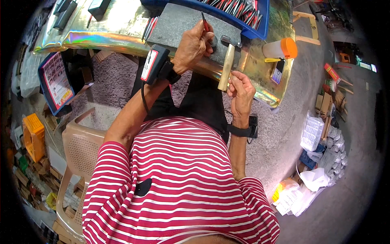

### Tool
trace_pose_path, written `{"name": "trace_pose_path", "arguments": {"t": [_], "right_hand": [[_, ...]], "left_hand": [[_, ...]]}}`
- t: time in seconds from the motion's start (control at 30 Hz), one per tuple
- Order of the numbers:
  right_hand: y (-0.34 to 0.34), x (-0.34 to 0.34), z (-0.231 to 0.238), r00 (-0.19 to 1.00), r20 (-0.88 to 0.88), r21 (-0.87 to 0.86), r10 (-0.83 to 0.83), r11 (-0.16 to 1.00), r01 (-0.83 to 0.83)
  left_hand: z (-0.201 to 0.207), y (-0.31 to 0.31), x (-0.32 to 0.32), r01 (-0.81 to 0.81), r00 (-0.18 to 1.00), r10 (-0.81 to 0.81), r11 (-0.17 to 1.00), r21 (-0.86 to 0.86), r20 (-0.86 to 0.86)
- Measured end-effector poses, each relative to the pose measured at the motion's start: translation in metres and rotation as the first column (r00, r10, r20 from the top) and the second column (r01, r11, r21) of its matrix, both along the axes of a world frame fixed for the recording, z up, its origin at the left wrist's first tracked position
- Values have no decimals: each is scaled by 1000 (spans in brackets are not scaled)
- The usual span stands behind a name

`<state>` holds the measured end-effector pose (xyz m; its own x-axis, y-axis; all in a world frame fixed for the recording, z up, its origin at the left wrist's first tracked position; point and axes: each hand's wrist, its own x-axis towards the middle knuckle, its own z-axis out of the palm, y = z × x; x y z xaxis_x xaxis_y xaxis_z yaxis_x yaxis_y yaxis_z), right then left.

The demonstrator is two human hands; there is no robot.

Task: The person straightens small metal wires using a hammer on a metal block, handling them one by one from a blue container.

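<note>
My left hand [193,48] is closed, pinching a slim red-and-black pointed tool [205,24] whose exact kind I cannot make out. It is held over a grey stone slab [174,25] at the table's near edge. My right hand [242,91] has its fingers closed at the lower end of a hammer's pale wooden handle. The hammer [226,67] slants away from me, its metal head over the slab's right end. A small round metal piece [214,41] shows beside my left fingers. Several slim red-and-black pieces [150,29] lie at the slab's left edge.
Beyond the slab, a blue bin [263,20] holds many similar pieces. To the right are an orange-lidded jar [286,48] and a phone [278,72]. Black boxes [65,16] stand far left. A beige plastic chair [83,148] is at my left, bagged goods [325,162] at right.
</note>
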<state>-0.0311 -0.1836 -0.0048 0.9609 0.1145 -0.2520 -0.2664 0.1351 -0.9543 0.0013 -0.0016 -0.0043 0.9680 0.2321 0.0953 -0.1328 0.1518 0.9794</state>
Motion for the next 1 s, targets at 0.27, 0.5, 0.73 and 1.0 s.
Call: {"name": "trace_pose_path", "arguments": {"t": [0.27, 0.5, 0.73, 1.0], "right_hand": [[1, 0, 2, 1000, -10, 0, 5, 1000, -5], [0, 1, 1, 1000, -9, -18, 15, 1000, -15], [1, 1, 2, 999, -10, -18, 39, 999, -39], [2, 3, 2, 998, -7, -43, 60, 997, -60]], "left_hand": [[-2, 0, 0, -20, 999, 18, 998, 57, 37], [7, 0, -1, 36, 999, -40, 989, 146, 29], [2, 5, 5, -17, 981, -71, 897, 441, 181], [-1, 9, 7, -12, 962, -137, 841, 541, 235]]}}
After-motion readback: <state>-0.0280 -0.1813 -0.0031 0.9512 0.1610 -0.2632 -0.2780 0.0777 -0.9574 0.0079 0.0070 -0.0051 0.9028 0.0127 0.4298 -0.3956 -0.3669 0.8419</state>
